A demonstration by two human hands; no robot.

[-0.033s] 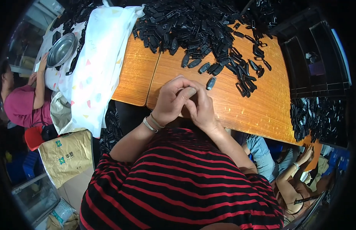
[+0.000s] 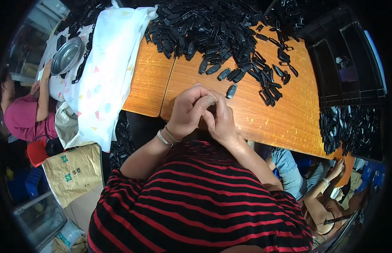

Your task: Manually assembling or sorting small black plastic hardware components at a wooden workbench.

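Note:
My left hand [image 2: 186,113] and my right hand [image 2: 222,121] are pressed together over the near edge of a wooden table [image 2: 263,118]. The fingers of both are curled shut around a small dark piece that is mostly hidden between them. A bracelet sits on my left wrist. One black plastic part [image 2: 231,91] lies alone just beyond my fingertips. A big heap of similar black plastic parts [image 2: 212,29] covers the far half of the table.
A white cloth with coloured triangles [image 2: 107,63] hangs over the table's left end, with a metal bowl [image 2: 66,56] beyond it. Black crates [image 2: 348,63] stand at the right, above more black parts [image 2: 348,126]. One person sits at the left [image 2: 23,114], another at the lower right [image 2: 326,189]. A paper sack [image 2: 73,170] stands on the floor.

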